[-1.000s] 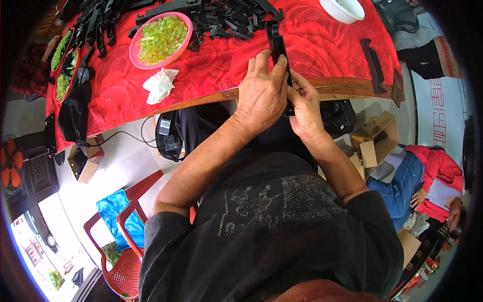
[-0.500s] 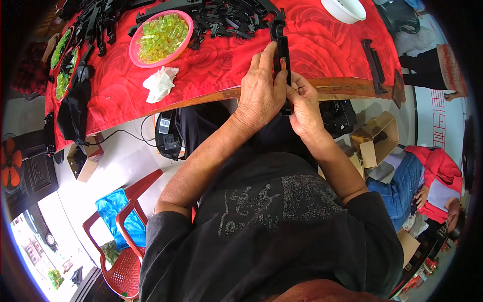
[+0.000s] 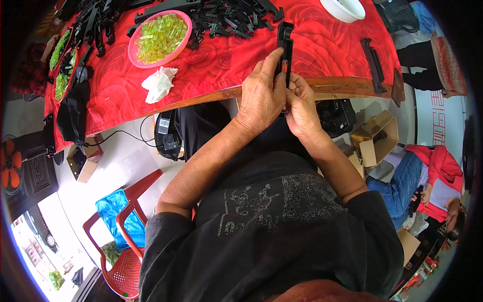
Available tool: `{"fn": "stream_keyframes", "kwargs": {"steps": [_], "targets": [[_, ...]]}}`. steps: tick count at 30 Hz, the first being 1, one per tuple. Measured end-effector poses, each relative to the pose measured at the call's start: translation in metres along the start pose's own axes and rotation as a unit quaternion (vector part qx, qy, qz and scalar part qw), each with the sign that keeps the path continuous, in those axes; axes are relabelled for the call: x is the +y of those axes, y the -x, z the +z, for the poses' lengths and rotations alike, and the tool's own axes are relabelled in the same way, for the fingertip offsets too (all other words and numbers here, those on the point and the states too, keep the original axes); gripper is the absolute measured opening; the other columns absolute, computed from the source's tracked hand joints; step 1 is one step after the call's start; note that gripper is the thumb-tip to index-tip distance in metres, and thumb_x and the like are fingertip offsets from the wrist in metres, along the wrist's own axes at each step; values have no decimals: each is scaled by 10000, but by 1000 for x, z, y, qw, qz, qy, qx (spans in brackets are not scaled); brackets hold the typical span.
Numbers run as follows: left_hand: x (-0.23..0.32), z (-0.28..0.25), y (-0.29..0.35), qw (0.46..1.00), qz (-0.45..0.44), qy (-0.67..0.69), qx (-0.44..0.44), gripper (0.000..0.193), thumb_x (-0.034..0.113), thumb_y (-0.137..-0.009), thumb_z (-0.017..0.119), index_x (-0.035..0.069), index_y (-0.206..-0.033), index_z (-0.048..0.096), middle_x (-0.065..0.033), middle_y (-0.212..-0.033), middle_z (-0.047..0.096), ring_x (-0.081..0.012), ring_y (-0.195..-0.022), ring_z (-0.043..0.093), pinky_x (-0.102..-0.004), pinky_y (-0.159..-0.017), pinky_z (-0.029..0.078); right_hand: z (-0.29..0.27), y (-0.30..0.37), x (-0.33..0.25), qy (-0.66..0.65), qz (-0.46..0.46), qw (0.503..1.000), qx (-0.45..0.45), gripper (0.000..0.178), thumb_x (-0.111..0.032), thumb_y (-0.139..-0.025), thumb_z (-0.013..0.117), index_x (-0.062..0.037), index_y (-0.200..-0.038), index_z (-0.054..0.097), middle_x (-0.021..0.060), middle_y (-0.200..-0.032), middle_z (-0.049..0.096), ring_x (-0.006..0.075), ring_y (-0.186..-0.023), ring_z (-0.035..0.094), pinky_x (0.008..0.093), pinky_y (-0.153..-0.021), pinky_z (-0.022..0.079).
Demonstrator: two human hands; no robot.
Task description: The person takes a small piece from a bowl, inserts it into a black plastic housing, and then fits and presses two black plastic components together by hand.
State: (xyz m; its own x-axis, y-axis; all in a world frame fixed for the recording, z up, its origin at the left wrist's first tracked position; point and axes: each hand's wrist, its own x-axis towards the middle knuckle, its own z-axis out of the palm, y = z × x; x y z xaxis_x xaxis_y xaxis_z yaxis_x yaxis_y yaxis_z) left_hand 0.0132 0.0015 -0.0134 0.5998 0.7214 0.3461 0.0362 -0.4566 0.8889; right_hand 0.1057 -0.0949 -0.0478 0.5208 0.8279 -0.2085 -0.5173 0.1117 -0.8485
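Red rose-patterned tablecloth (image 3: pixel 201 75), red plastic chair (image 3: pixel 126 267), pale floor (image 3: pixel 126 161), cardboard boxes (image 3: pixel 377 138)

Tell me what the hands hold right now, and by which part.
Both hold a long black plastic bar upright by its lower half: left hand wraps its side, right hand grips the bottom end.

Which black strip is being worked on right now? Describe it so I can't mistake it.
Find the red tablecloth and follow its near edge to the two hands. The black strip stands upright between them, unlike the black parts heaped flat behind.
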Motion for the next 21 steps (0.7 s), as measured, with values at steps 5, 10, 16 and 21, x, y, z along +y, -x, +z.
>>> {"fn": "stream_keyframes", "kwargs": {"steps": [5,10,16,21], "targets": [[0,3,4,994,82,-75,1,352,30,-875,602,-31,-1221,578,-293,-1129,599,-427,-956,645,-453,-797,538,13,1,-3,-29,-21,999,20,338,60,-919,556,13,-1250,500,87,-1110,657,134,-954,644,239,-802,523],[4,5,7,994,68,-85,-19,367,79,-889,589,-41,-1235,567,-317,-1202,556,-455,-1020,613,-475,-846,527,19,3,-7,-44,-34,998,30,391,78,-921,534,28,-1304,476,108,-1160,639,153,-1031,630,274,-887,523],[5,5,7,992,85,-89,-15,337,-9,-890,582,-74,-1221,579,-295,-1208,553,-427,-1006,634,-423,-853,535,9,0,-2,-30,-28,999,7,345,97,-915,520,45,-1256,511,120,-1171,640,154,-1035,633,279,-907,518],[3,3,8,993,86,-79,-17,343,-8,-899,578,-71,-1236,575,-287,-1226,548,-417,-1051,625,-426,-877,526,10,0,-5,-13,-35,999,10,317,108,-908,514,51,-1220,508,127,-1141,652,159,-1017,642,273,-883,521]]}}
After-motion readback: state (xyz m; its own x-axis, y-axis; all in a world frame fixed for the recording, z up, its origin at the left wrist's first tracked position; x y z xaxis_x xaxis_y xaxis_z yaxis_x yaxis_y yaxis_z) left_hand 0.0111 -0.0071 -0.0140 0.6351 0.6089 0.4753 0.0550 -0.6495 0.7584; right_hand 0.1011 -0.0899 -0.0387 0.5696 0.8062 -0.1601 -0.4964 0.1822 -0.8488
